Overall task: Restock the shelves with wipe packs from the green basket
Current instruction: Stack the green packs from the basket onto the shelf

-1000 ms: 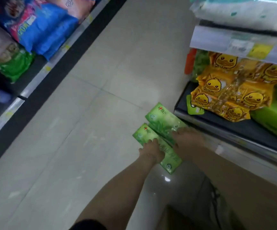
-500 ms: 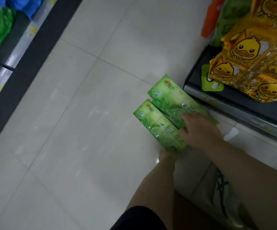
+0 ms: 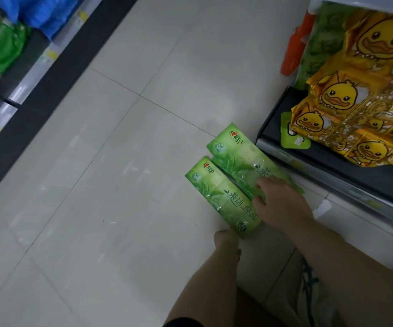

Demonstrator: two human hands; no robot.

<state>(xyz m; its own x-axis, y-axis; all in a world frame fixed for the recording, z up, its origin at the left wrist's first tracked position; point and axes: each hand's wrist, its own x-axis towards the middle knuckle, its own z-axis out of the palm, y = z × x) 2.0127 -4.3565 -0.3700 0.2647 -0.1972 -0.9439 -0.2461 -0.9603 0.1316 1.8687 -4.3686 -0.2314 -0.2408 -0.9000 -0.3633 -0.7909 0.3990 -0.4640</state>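
Already the left hand (image 3: 226,241) had slid under the wipe packs' (image 3: 216,194) end, grip unseen; right hand (image 3: 282,206) clasped both; best kept level.

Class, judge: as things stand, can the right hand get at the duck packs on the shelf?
Probably yes: the duck packs sit at the front of the shelf, nothing between. But the right hand is busy holding the green packs.

My right hand (image 3: 282,206) reaches in from the right on a bare forearm, fingers bent down over the top of the wipe packs (image 3: 214,185). My left hand (image 3: 226,240) is nearer and lower, at the packs' near end. Its fingers are hidden beneath and its forearm runs back toward me.
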